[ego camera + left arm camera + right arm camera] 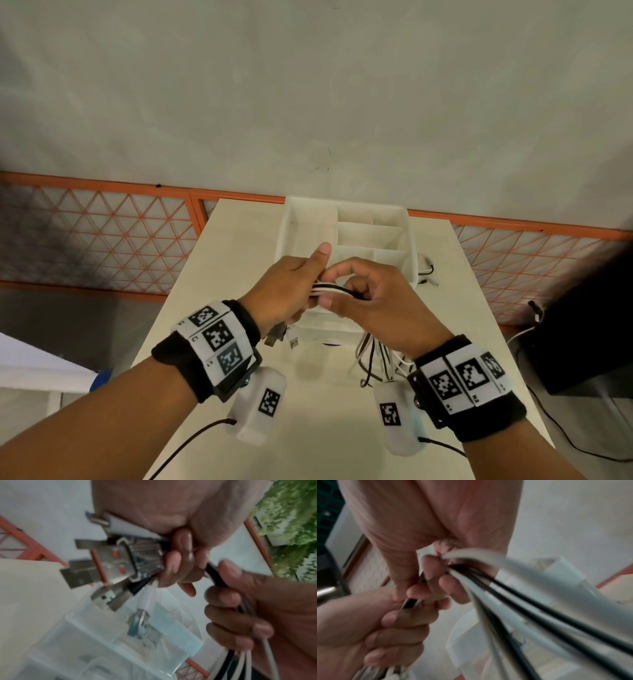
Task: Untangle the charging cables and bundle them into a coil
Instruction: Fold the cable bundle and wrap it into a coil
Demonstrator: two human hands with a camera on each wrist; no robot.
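The fingers [173, 563] of the left hand [284, 291] are curled tightly around a bunch of black and white charging cables [334, 291], close to their ends. The USB plugs [96, 563] stick out together just past these fingers, below the hand in the head view. The right hand [373, 305] is touching the left one; its fingers [426, 573] are also closed on the same bunch, just beside the left grip. From the right hand the cables go down in loose strands [376, 356] toward the worktop [325, 428], in front of the wrist. Both hands are held above the near edge of a white organizer box [346, 226] with several compartments, which stands on the worktop. Some more cable [426, 270] lies on the worktop at the right side of the box. Behind the worktop there is an orange lattice fence [102, 236].
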